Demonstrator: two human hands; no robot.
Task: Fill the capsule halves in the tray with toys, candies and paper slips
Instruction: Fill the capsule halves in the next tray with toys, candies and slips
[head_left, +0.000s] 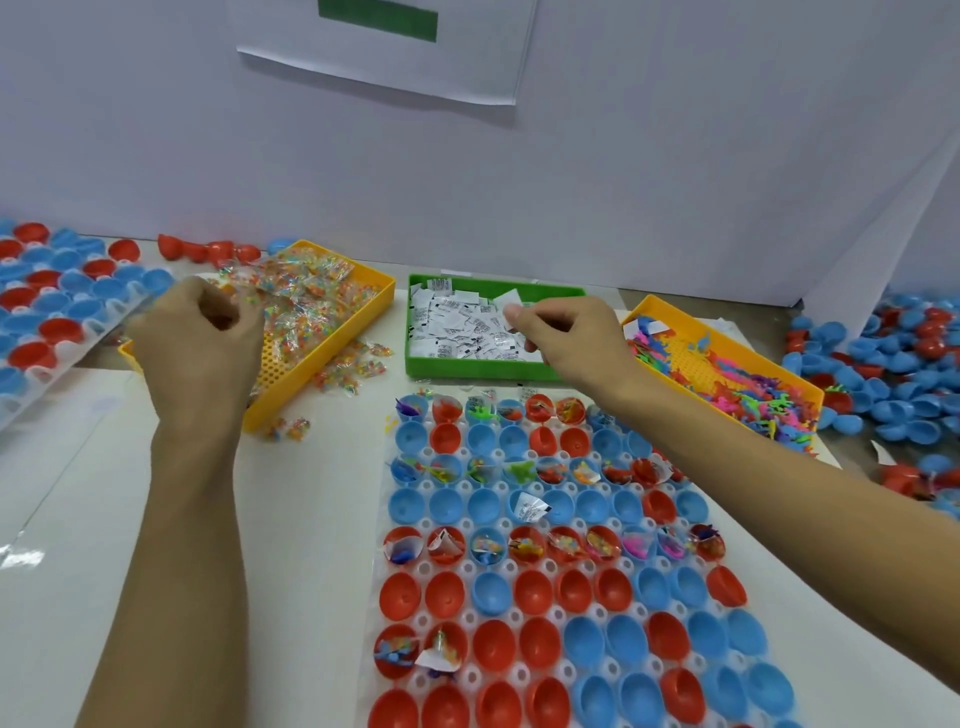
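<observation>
A clear tray (395, 566) of red and blue capsule halves lies in front of me; some rows hold toys, candies and slips, others stand bare. My left hand (195, 338) hovers over the yellow candy bin (363, 306), fingers curled around small candy packets (311, 306). My right hand (566, 340) reaches over the green bin (467, 366) of white paper slips (457, 327) and pinches a slip between thumb and forefinger. A second yellow bin (727, 338) at right holds colourful plastic toys (748, 395).
Another tray of capsule halves (47, 317) sits at far left. Loose blue and red halves (893, 374) pile at the right. A few candy packets (353, 371) lie spilled beside the candy bin. A white wall closes off the back.
</observation>
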